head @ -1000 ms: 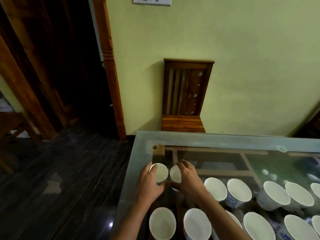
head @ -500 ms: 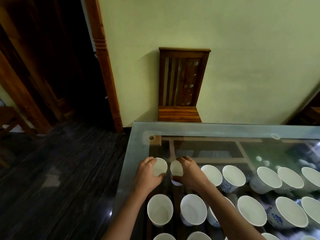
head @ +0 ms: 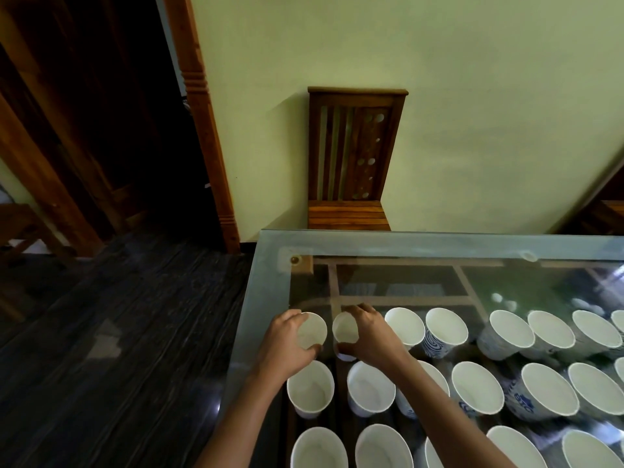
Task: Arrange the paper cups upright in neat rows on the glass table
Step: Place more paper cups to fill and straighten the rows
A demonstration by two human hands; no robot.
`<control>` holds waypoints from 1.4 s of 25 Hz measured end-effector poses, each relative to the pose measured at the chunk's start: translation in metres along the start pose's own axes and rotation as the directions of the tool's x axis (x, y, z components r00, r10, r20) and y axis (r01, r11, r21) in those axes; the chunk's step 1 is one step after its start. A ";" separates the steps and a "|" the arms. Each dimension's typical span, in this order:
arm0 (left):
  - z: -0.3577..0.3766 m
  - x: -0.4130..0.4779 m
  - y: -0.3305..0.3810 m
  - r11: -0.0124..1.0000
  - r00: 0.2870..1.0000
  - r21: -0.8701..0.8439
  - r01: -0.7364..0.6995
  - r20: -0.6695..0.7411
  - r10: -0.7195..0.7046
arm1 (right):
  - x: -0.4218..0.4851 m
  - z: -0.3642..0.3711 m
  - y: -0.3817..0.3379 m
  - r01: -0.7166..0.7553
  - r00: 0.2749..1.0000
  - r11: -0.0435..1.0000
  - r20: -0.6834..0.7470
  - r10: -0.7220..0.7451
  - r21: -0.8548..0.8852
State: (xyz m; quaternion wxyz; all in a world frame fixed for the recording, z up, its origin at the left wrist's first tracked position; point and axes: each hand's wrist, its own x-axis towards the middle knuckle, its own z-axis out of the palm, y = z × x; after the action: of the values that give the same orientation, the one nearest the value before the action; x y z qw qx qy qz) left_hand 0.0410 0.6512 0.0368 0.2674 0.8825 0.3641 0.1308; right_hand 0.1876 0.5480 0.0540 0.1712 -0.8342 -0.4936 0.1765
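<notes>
Left hand [head: 287,342]: curled round the end cup [head: 313,331] of the far row, thumb on its near wall, fingers over the far rim.
Right hand [head: 371,336]: curled round the second cup [head: 344,330] just beside it, thumb low on the near wall.
Place of the two cups: upright, mouths up, near the far left corner of the glass table [head: 422,243], at the left end of the far row.
Other paper cups [head: 476,386]: upright in three visible rows running right, set close, some touching.
Handling, judged: very light, thin-walled, easily dented or tipped; likely to slide on smooth glass; rolled rim the stiffest part.
Where to hold: lightly round the upper wall just under the rim, thumb opposite fingers, no squeeze.
Hidden: foot of the end cup, behind the left hand; cannot tell whether either cup rests on the glass or hangs just clear of it.
Cut off: nearest row by the lower edge, all rows at the right edge; full count unknown.
Hard to make out: blue print on the cup walls, blurred; pale reflections in the glass, easily mistaken for cups.
Behind: wooden chair [head: 354,157] against the wall, beyond the far edge.
</notes>
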 end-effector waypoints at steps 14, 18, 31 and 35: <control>-0.007 -0.070 0.012 0.995 0.994 -0.100 0.028 -0.098 -0.038 | -0.088 -0.011 0.008 0.013 0.999 0.999 -0.053 -0.011 0.031; -0.002 -0.084 0.019 0.994 0.996 -0.086 0.074 -0.038 -0.077 | -0.098 -0.008 0.001 0.006 1.000 1.000 -0.009 -0.006 0.022; -0.001 -0.089 0.020 0.995 0.995 -0.027 0.091 0.053 -0.089 | -0.097 0.004 0.001 0.005 1.000 1.000 0.014 -0.005 -0.001; -0.007 -0.097 0.024 0.996 0.996 -0.046 0.082 0.032 -0.080 | -0.111 0.001 -0.001 0.016 0.999 1.000 -0.028 -0.015 0.027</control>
State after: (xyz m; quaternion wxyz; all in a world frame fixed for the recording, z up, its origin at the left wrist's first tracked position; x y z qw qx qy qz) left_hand -0.0160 0.5709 0.0530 0.2989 0.8623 0.3922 0.1150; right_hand 0.1365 0.4502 0.0670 0.1910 -0.8304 -0.4950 0.1702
